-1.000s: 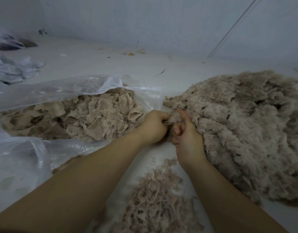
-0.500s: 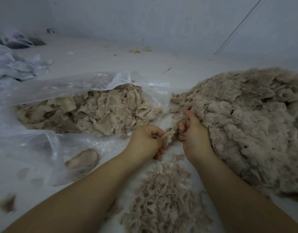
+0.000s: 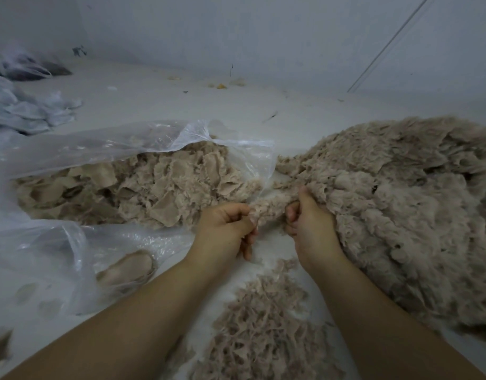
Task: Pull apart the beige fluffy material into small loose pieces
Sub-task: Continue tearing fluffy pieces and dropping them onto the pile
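A big heap of beige fluffy material (image 3: 401, 215) covers the right side of the white surface. A strip of it (image 3: 269, 208) stretches between my hands at the heap's left edge. My left hand (image 3: 225, 229) grips the strip's left end with curled fingers. My right hand (image 3: 309, 223) grips the other end where it joins the heap, thumb up. Below my hands lies a pile of small loose shreds (image 3: 266, 325). A clear plastic bag (image 3: 71, 149) on the left holds flatter beige pieces (image 3: 143, 193).
The white surface (image 3: 181, 105) runs back to a pale wall. Crumpled grey-white plastic (image 3: 25, 108) and a dark bundle (image 3: 27, 68) lie at the far left. A single beige piece (image 3: 126, 267) sits under the bag's plastic near my left forearm. Small scraps dot the far floor.
My hands have drawn apart, the left one sliding left and toward me, stretching a strip of material out from the heap. The view has shifted slightly down.
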